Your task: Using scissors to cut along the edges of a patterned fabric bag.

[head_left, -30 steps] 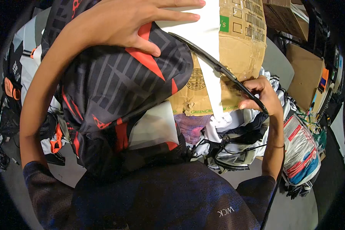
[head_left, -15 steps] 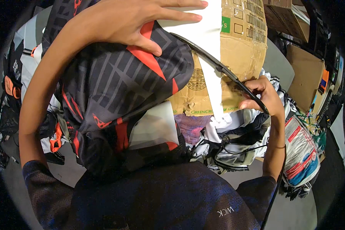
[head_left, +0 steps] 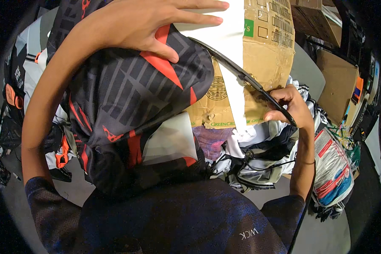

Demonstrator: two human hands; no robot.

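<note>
**Two hands on a black and red garment over a cardboard box**

Left hand (head_left: 144,25): lies palm down, fingers stretched out flat and together, thumb spread to the side. It presses on the top of a black garment with red markings (head_left: 127,101). The fingertips reach past the cloth onto a white sheet (head_left: 228,51) that lies on the cardboard box (head_left: 266,55). It grips nothing.

Right hand (head_left: 290,108): fingers curled closed around the lower end of a thin black strip (head_left: 241,76). The strip runs in a slanting line from the garment's upper right edge, across the white sheet and the face of the box, down into this hand. Whether the strip is the garment's hem or a separate piece cannot be told.

Garment: draped in a bulging mound at the left side of the box, covering its left edge and hanging down toward the person's dark blue top (head_left: 178,220). A pale inner lining shows at its lower right.

Box: brown, flaps worn and torn at the lower edge, with printed labels near its top right corner. It stands behind the garment.

Surroundings: a heap of mixed white, black and purple clothing (head_left: 249,152) lies just below the box, under the right wrist. More dark garments with orange trim (head_left: 17,97) lie at the left. A plastic-wrapped pack in red, white and blue (head_left: 332,169) sits on the floor at the right. Further cardboard boxes (head_left: 338,84) stand at the upper right.
</note>
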